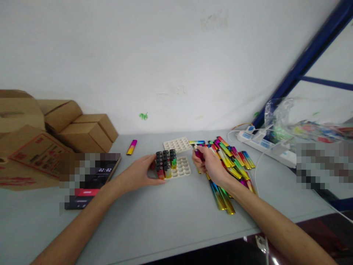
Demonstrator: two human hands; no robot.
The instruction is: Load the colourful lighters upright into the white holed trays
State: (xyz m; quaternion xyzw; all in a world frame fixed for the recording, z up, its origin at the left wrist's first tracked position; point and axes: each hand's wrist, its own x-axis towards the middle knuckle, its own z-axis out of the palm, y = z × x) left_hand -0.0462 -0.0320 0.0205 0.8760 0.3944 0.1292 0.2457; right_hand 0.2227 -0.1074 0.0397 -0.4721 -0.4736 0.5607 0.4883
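Observation:
My left hand [143, 171] is curled round the left end of a white tray [184, 171] with round-edged pockets, thumb along its front edge. Upright lighters [167, 163] with black tops fill the tray's left part; the pockets on the right are bare. My right hand [209, 163] is closed on a dark magenta lighter [199, 154], partly hidden by the fingers, with a pale tip on top. Beside and behind that hand lies a loose pile of shiny, rainbow-coloured metallic sleeves [234, 162]. A second white tray [176, 144] lies behind the first.
One pink-and-yellow sleeve [131, 147] lies alone at the back left. Cardboard boxes [82, 132] and a phone [93, 180] showing a timer are on the left. A white power strip [266, 147] with cables and a clear plastic bag [278, 114] stand on the right, near a blue frame [292, 70].

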